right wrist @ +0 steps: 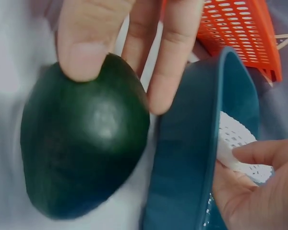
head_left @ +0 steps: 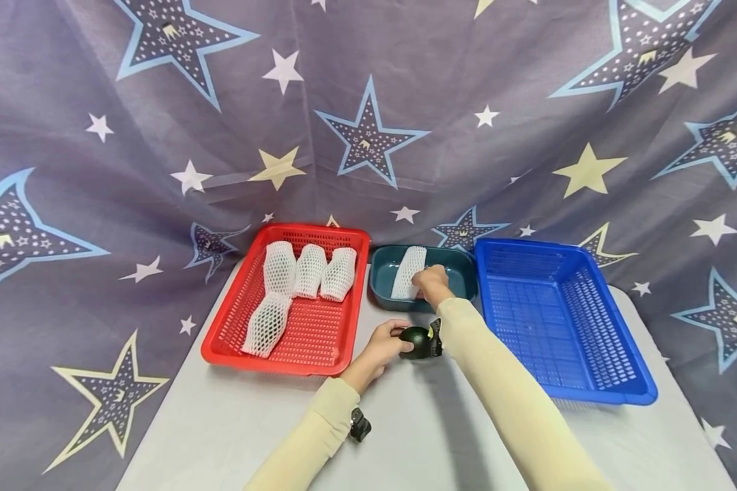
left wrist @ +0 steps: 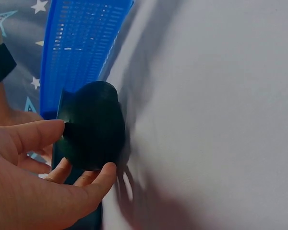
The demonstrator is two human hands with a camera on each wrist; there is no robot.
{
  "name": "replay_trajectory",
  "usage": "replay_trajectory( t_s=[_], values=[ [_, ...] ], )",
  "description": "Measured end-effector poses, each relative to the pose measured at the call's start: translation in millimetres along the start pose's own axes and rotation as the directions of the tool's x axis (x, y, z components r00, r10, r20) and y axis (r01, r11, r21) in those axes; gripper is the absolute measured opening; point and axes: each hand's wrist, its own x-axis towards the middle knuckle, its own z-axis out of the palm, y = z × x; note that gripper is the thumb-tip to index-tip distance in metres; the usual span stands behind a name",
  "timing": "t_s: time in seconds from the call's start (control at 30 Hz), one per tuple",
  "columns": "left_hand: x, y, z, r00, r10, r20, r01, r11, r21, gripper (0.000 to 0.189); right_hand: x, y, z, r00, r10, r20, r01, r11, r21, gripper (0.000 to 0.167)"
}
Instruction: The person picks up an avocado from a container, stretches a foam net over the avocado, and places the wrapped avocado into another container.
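Observation:
My left hand [head_left: 383, 346] grips a dark green, smooth avocado [head_left: 415, 341] by one end, just in front of a teal basin [head_left: 383, 294]. Thumb and fingertips press on the avocado [left wrist: 93, 127] in the left wrist view. Over the basin, my right hand [head_left: 432, 281] reaches in and pinches a white foam net sleeve [head_left: 409, 269]. Its thumb and fingers close on the sleeve [right wrist: 236, 134] in the right wrist view. The avocado's far end in the head view is partly hidden by the right wrist's black strap.
Left of the basin, a red basket [head_left: 307, 348] holds several white foam net sleeves [head_left: 279, 269]; whether anything is inside them, I cannot tell. On the right stands a blue basket [head_left: 534, 320]. All rest on a white table [head_left: 393, 436] before a star-patterned cloth [head_left: 368, 191].

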Motion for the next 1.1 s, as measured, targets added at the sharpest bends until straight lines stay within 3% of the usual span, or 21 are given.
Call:
replay_trajectory(
  t_s=[0.2,0.4,0.67,0.87,1.1],
  values=[
    [-0.1,6.5,0.9,1.0,-0.001,-0.022,0.002,0.999,0.034,0.054,0.0,-1,-24,1.0,-0.001,0.028,-0.003,0.986,0.168,0.046],
    [-0.7,24.2,0.4,0.998,0.029,-0.051,-0.027,0.999,0.035,0.054,-10.8,1,-57,0.991,-0.04,0.125,-0.003,0.947,0.322,0.048],
    [-6.8,57.0,1.3,0.991,0.094,-0.091,-0.099,0.994,-0.049,0.049,-32.7,17,-84,0.953,-0.146,0.265,0.027,0.912,0.409,0.038],
    [-7.5,73.6,-1.0,0.995,0.072,-0.064,-0.081,0.986,-0.149,0.052,-53.4,32,-94,0.916,-0.239,0.321,0.072,0.887,0.456,0.037],
    [-5.3,77.3,-2.8,0.999,0.04,0.009,-0.037,0.982,-0.183,0.046,-75.2,49,-96,0.896,-0.306,0.322,0.119,0.863,0.49,0.041]
  ],
)
